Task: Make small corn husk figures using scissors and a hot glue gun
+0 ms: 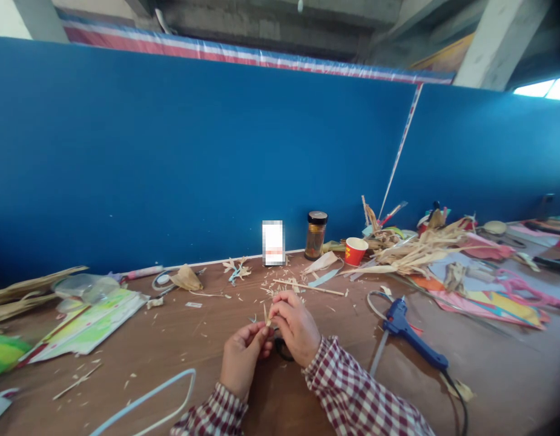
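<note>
My left hand (pixel 243 360) pinches a small pale strip (pixel 267 320), which looks like dried corn husk, between thumb and forefinger. From the right, my right hand (pixel 300 327) has its fingertips closed on the upper part of the same strip. Beneath my hands shows a black ring-shaped thing (pixel 284 349), partly covered by the right hand; its kind cannot be made out. Just beyond the fingers, a thin light stick (pixel 309 287) lies among scattered husk shavings. To the right of my right sleeve rests a blue glue gun (pixel 413 336) with its cord.
Against the blue partition (pixel 193 151) stand a dark-lidded jar (pixel 316 236) and a red paper cup (pixel 356 251). A heap of dried husks (pixel 416 248) spreads at the right, near pink scissors (pixel 529 290). A pale blue looped strip (pixel 146 396) lies front left.
</note>
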The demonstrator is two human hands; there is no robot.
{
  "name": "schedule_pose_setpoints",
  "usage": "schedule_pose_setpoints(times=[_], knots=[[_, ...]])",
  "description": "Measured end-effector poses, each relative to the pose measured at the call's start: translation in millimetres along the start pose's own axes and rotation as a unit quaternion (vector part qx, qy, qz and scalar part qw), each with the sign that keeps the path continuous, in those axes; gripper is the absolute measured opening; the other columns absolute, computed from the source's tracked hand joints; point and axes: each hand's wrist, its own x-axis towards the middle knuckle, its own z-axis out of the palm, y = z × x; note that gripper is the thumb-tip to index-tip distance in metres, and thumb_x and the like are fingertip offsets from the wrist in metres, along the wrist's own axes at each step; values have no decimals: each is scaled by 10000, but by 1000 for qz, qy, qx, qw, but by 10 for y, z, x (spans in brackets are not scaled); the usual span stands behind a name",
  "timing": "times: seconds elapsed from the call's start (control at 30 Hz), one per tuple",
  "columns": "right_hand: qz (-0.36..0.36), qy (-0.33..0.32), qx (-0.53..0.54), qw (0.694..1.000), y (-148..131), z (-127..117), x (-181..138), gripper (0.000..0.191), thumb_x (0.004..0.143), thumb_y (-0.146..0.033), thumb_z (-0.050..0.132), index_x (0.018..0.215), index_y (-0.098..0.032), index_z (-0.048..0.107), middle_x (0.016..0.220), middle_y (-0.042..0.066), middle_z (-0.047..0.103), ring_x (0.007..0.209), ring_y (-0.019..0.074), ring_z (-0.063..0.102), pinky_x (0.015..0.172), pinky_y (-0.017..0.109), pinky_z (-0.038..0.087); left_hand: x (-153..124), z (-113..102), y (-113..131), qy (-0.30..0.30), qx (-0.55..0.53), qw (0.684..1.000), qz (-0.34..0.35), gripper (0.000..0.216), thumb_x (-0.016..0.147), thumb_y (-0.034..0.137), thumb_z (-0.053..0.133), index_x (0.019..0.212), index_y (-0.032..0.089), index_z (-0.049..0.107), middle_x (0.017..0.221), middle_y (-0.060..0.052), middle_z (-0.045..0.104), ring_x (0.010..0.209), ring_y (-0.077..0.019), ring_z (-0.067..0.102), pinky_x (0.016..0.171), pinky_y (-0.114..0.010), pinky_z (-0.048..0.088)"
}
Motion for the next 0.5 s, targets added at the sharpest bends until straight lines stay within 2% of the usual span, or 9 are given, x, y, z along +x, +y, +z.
schedule_pose_setpoints(times=[0.5], knots=[[5,-17,9,1000,6,-20,9,134,767,-91,484,751,-187,577,978,48,468,938,168,463,841,306,366,17,-19,-21,-15,-15,1000,-12,310,577,325,708,810,127,655,661,-27,669,486,-79,561,473,-178,473]])
